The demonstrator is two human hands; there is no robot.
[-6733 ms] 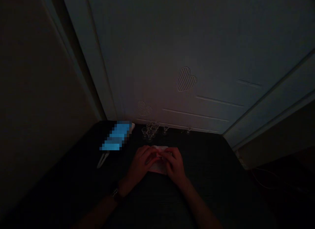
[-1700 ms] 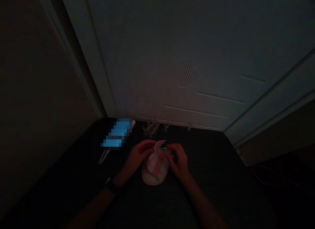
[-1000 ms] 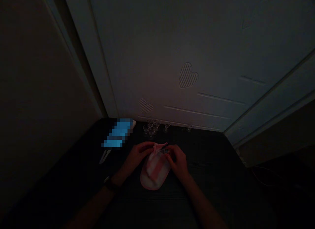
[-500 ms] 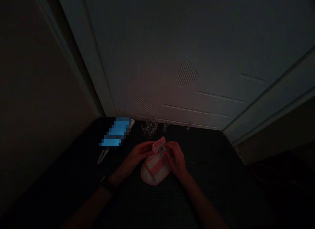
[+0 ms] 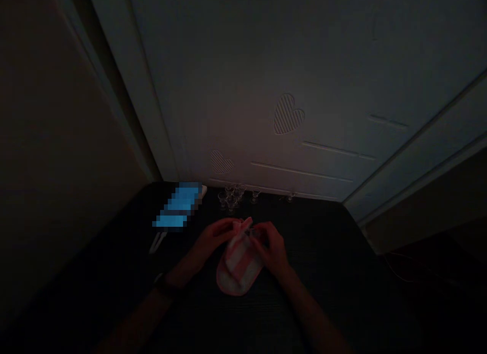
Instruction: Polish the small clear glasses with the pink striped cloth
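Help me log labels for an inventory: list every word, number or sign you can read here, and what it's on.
No text can be read.
On the screen: pixelated, unreadable.
On the wall: two striped hearts, no writing.
On the cloth: pink and white stripes only.
On the glasses: too dark and small to tell.

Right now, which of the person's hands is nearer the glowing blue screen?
Left. The left hand sits just right of the blue screen; the right hand lies farther right, across the pink striped cloth.
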